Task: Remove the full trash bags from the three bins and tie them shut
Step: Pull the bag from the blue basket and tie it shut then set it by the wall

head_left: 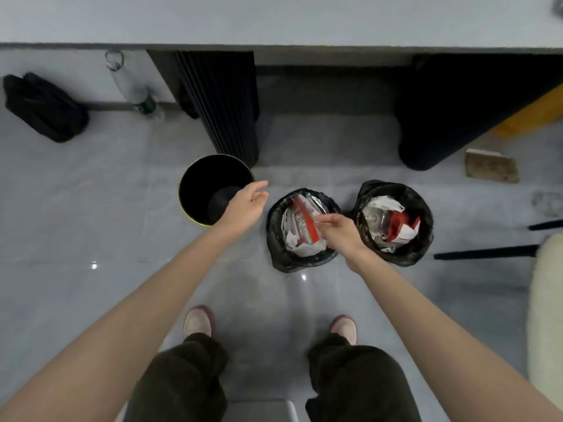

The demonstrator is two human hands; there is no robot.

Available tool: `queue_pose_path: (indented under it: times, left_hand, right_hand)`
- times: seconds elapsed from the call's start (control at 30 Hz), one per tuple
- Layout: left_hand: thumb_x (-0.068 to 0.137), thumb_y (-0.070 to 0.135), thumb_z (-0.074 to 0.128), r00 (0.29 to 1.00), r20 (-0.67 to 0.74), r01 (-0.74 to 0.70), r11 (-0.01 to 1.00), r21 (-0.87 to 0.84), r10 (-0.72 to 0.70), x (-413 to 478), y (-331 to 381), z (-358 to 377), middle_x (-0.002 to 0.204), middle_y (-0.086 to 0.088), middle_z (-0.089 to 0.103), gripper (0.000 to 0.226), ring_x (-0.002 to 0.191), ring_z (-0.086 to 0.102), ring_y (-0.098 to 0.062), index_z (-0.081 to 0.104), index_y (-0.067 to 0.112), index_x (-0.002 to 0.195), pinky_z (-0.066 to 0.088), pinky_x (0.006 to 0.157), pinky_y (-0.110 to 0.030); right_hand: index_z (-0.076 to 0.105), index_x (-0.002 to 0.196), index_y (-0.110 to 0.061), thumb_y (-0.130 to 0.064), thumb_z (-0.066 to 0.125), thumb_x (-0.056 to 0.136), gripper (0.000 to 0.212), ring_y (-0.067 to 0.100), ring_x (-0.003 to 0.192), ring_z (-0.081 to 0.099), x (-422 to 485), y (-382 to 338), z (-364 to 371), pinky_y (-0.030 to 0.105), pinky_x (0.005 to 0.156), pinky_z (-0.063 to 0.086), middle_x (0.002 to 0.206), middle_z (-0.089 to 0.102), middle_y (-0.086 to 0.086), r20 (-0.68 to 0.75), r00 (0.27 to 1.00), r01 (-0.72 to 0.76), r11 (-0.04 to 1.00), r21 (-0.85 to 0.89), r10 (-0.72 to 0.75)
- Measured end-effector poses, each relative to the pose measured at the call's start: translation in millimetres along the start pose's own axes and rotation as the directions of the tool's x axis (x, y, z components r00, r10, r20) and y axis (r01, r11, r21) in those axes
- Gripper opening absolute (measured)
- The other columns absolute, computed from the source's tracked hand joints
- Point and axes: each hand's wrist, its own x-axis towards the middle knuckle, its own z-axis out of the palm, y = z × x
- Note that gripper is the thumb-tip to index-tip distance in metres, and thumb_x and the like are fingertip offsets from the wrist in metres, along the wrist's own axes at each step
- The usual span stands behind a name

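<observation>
Middle bag (275,239) upright, mouth facing up, right hand (338,233) above

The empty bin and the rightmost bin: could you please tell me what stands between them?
In the head view, the middle bagged bin, full of trash, stands between them.

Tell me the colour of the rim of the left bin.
Yellow-green rim; the head view shows it best.
</observation>
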Motion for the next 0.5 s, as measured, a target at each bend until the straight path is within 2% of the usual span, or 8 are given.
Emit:
queue_pose_path:
  times: [0.03, 0.13, 0.23, 0.33, 0.43, 0.5]
  left_hand:
    - [0.098, 0.018, 0.039, 1.0, 0.001, -0.01, 1.0, 0.011, 0.01, 13, -15, 6, 0.135, -0.008, 0.053, 0.04, 0.124, 0.05, -0.022, 0.043, 0.015, 0.137, 0.037, 0.109, -0.037]
    - [0.098, 0.017, 0.039, 0.999, 0.006, -0.042, 0.999, 0.027, 0.041, 48, -62, 26, 0.135, -0.009, 0.052, 0.04, 0.125, 0.049, -0.022, 0.042, 0.013, 0.138, 0.037, 0.109, -0.035]
    - [0.098, 0.015, 0.039, 0.997, 0.001, -0.083, 0.996, 0.028, 0.083, 80, -106, 44, 0.135, -0.011, 0.052, 0.039, 0.125, 0.049, -0.022, 0.042, 0.012, 0.137, 0.038, 0.107, -0.033]
    - [0.099, 0.015, 0.039, 0.993, -0.008, -0.12, 0.992, 0.031, 0.12, 107, -141, 54, 0.137, -0.009, 0.051, 0.039, 0.125, 0.049, -0.022, 0.042, 0.012, 0.138, 0.036, 0.104, -0.029]
    - [0.099, 0.017, 0.038, 0.99, -0.015, -0.142, 0.989, 0.037, 0.142, 125, -169, 59, 0.138, -0.007, 0.05, 0.04, 0.126, 0.049, -0.02, 0.041, 0.013, 0.138, 0.034, 0.101, -0.023]
    - [0.099, 0.018, 0.039, 0.988, -0.017, -0.152, 0.988, 0.032, 0.153, 131, -183, 61, 0.137, -0.007, 0.051, 0.04, 0.125, 0.049, -0.02, 0.041, 0.014, 0.138, 0.034, 0.103, -0.025]
  right_hand:
    - [0.065, 0.103, -0.015, -0.006, 0.05, 0.089, 0.022, 0.015, 0.098, 0.06, 15, 13, 7, 0.028, 0.087, 0.05, 0.11, 0.064, 0.001, 0.0, 1.0, 0.013, 1.0, -0.004, -0.013]
    - [0.064, 0.097, -0.017, -0.003, 0.05, 0.09, 0.022, 0.011, 0.083, 0.057, 59, 50, 31, 0.018, 0.069, 0.046, 0.101, 0.063, 0.001, -0.016, 0.999, 0.051, 0.999, 0.009, -0.05]
    - [0.064, 0.099, -0.011, 0.002, 0.046, 0.09, 0.024, 0.008, 0.071, 0.055, 99, 80, 56, 0.013, 0.063, 0.044, 0.093, 0.062, 0.002, -0.042, 0.995, 0.097, 0.995, 0.022, -0.096]
    - [0.064, 0.103, -0.005, 0.003, 0.048, 0.089, 0.023, 0.011, 0.065, 0.054, 134, 103, 77, 0.018, 0.057, 0.043, 0.092, 0.063, 0.007, -0.063, 0.988, 0.144, 0.989, 0.029, -0.142]
    - [0.065, 0.099, -0.015, 0.0, 0.05, 0.088, 0.023, 0.015, 0.063, 0.052, 157, 123, 93, 0.026, 0.053, 0.04, 0.089, 0.064, 0.0, -0.067, 0.987, 0.148, 0.989, 0.029, -0.146]
    - [0.064, 0.105, -0.011, 0.001, 0.05, 0.088, 0.025, 0.012, 0.061, 0.05, 163, 132, 101, 0.021, 0.051, 0.04, 0.086, 0.062, -0.002, -0.066, 0.987, 0.149, 0.987, 0.064, -0.145]
